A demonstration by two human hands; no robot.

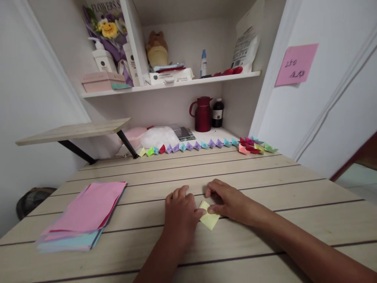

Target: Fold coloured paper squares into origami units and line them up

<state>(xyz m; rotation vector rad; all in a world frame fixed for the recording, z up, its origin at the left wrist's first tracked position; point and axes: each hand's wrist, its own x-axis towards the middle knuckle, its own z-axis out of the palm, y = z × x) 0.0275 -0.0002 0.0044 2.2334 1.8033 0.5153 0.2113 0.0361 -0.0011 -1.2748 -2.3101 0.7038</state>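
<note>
Bare forearms point(318, 247) extend from the near side; the left hand point(180, 212) and right hand point(231, 201) each have a thumb on the folded yellow paper point(210, 222) between them on the surface point(132, 259). Whether the fingers pinch it, I cannot tell. Coloured sheets point(91, 208) lie stacked left; folded paper shapes point(197, 146) line the far side.

Folded paper point(210, 222) is pale yellow. Paper stack point(91, 208), left, shows pink above light blue. Tabletop point(250, 251) is beige, dark-striped. Far paper boats point(197, 146) are lilac, blue, red, yellow, green. Jug point(203, 116) is maroon.
</note>
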